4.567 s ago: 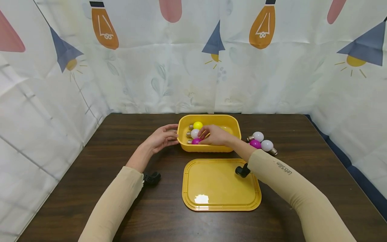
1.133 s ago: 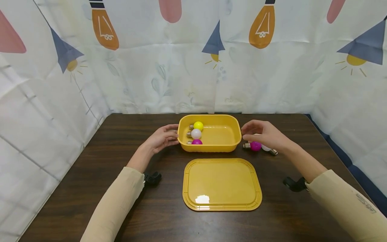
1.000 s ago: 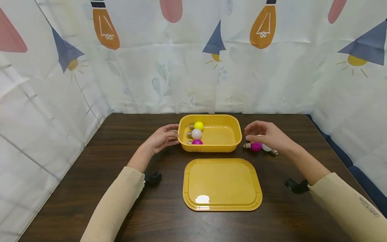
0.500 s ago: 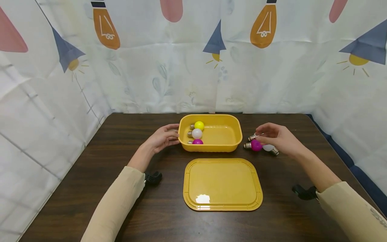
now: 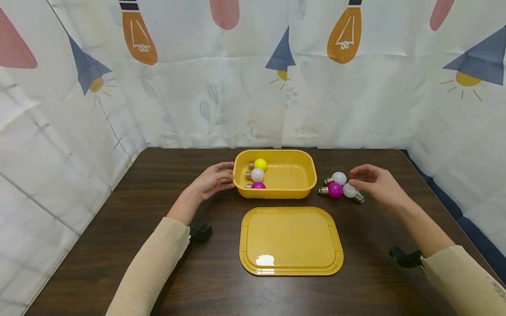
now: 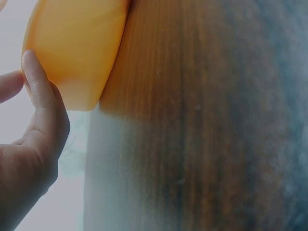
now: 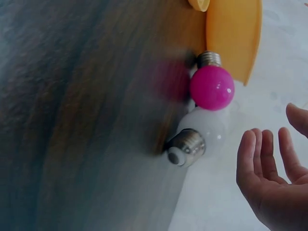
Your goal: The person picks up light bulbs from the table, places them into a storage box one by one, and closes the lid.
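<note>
My left hand (image 5: 213, 181) touches the left end of the yellow bin (image 5: 276, 193), its fingers loosely bent against the outer wall. Inside lie a yellow light bulb (image 5: 260, 164), a white bulb (image 5: 258, 174) and a magenta bulb (image 5: 258, 185), screw bases pointing left. To the bin's right, on the table, a white bulb (image 5: 339, 177), a magenta bulb (image 5: 335, 190) and another white bulb (image 5: 349, 190) sit close together. Just right of them hovers my right hand (image 5: 375, 183), fingers loosely curved; the right wrist view shows nothing in its grasp.
A flat yellow tray or lid (image 5: 291, 241) lies in front of the bin on the dark wooden table (image 5: 178, 281). Patterned white cloth (image 5: 237, 105) hangs behind the table and along its sides.
My right hand was at the bulbs in the bin, then moved out to the right, passed over the loose bulbs and now stands beside them. My left hand stays at the bin.
</note>
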A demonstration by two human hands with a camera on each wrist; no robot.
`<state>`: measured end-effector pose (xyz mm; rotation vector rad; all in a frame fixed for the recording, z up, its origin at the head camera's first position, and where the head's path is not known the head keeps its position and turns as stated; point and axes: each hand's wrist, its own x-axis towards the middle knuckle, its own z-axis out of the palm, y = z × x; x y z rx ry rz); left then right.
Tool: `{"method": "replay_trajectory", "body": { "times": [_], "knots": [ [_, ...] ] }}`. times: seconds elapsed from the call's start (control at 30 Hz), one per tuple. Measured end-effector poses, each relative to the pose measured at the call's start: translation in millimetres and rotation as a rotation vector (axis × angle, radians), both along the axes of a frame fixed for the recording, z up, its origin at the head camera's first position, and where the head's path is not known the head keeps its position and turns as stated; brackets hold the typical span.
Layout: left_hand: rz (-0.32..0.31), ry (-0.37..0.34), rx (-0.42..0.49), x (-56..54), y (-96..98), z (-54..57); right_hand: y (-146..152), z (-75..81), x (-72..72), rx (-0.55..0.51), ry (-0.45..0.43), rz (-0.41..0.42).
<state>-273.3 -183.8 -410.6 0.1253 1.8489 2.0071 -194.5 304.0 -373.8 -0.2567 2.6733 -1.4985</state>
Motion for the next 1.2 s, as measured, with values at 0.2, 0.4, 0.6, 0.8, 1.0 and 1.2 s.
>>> {"method": "replay_trajectory", "body": {
  "times": [0.2, 0.4, 0.6, 0.8, 1.0, 1.2],
  "knots": [
    [-0.006, 0.005, 0.001, 0.0, 0.1, -0.4, 5.2, -7.6, 0.0, 0.029, -0.017, -0.041],
    [-0.018, 0.006, 0.013, 0.8, 0.2, 0.1, 7.7, -12.2, 0.8, 0.061, -0.017, -0.075],
    [-0.023, 0.007, 0.01, 1.4, -0.5, 1.4, 9.5, -15.2, 1.2, 0.069, -0.043, -0.096],
    [-0.02, 0.003, 0.009, 0.4, -2.1, 0.8, 12.3, -21.2, -1.9, 0.104, -0.08, -0.064],
    [-0.023, 0.001, 0.014, 0.0, -2.0, 0.6, 12.6, -25.8, -5.1, 0.133, -0.103, -0.043],
    [-0.02, 0.003, 0.009, 0.1, -1.0, 1.3, 12.8, -26.5, -7.4, 0.158, -0.108, -0.035]
  ]
}}
